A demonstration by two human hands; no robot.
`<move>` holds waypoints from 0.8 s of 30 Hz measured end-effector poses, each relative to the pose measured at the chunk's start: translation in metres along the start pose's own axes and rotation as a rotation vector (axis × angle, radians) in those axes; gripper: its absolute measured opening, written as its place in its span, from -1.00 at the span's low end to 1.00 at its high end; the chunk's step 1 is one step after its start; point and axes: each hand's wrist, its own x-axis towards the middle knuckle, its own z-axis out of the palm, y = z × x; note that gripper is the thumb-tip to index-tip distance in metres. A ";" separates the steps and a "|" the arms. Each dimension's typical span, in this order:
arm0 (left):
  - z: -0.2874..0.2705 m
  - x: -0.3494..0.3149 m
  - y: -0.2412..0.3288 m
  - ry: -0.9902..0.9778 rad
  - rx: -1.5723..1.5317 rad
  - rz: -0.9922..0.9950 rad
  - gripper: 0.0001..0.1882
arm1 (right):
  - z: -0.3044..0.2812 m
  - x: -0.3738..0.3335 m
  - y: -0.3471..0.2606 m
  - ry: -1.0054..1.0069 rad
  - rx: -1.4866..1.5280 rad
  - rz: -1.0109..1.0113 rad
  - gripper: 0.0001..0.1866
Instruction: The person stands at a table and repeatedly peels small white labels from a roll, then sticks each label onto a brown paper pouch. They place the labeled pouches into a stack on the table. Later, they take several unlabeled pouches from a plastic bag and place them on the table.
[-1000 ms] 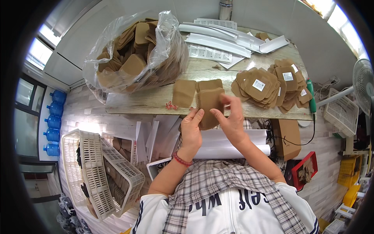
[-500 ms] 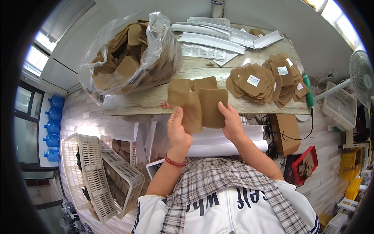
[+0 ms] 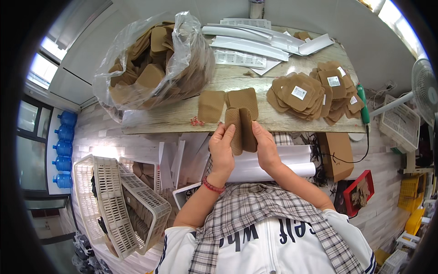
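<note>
My left hand (image 3: 222, 148) is closed on one brown textured pad (image 3: 234, 131), held near upright in front of the table edge. In my right hand (image 3: 265, 145) is a second brown pad (image 3: 247, 130), tilted against the first so their far edges come close. Both pads have rounded corners. Just beyond them a flat brown pad (image 3: 211, 106) and another brown pad (image 3: 242, 101) lie side by side on the wooden table (image 3: 173, 119). A few small red bits (image 3: 196, 121) are scattered near the left one.
A clear plastic bag (image 3: 191, 59) full of brown pads stands at the table's left. Labelled pads (image 3: 299, 93) are piled at right beside a green-handled tool (image 3: 363, 104). White label sheets (image 3: 248, 48) lie at the back. White crates (image 3: 107, 205) stand on the floor at left.
My hands have come together. The two pads, spread flat side by side before, are now turned up on edge and angled toward each other.
</note>
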 end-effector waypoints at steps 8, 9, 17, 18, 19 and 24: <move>0.011 -0.003 0.004 -0.043 0.151 0.021 -0.81 | -0.003 -0.002 0.004 0.014 -0.107 -0.065 -0.56; 0.011 -0.002 0.004 -0.045 0.150 0.025 -0.81 | -0.003 -0.001 0.005 0.010 -0.127 -0.086 -0.56; 0.014 0.000 0.006 0.005 0.055 -0.022 -0.86 | -0.004 -0.002 0.006 0.038 -0.118 -0.056 -0.56; 0.016 -0.002 0.009 0.019 0.056 -0.026 -0.88 | -0.004 -0.002 0.005 0.038 -0.114 -0.041 -0.56; 0.016 -0.002 0.008 0.006 0.084 -0.015 -0.88 | -0.005 -0.002 0.005 0.030 -0.109 -0.032 -0.57; 0.009 0.001 0.003 -0.025 0.148 -0.006 -0.89 | -0.005 -0.004 0.006 0.004 -0.126 -0.013 -0.61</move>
